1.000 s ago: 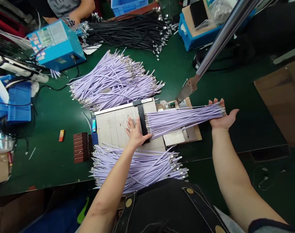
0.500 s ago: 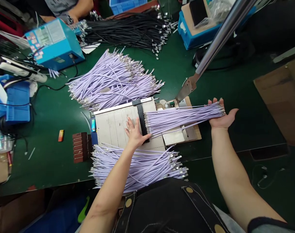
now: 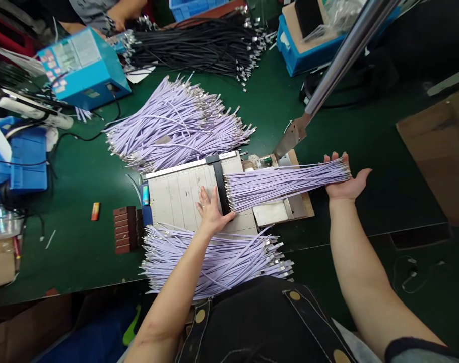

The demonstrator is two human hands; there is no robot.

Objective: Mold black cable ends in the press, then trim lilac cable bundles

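Note:
My left hand rests with spread fingers on the pale ruled board, its thumb against the black crossbar. A row of lilac cables fans out from the crossbar to the right. Their far ends lie on my right hand, which is palm up with its fingers stretched out and thumb apart. One heap of lilac cables lies behind the board, and another heap lies in front of it, partly under my left forearm.
A metal lever slants over the board's right end. Black cables, a blue device and a blue bin stand behind. Brown blocks and an orange lighter lie left. A person's hand shows at the top left.
My left hand has shifted very slightly to the right and down on the board. A loose cable below the row now lies closer in with the others.

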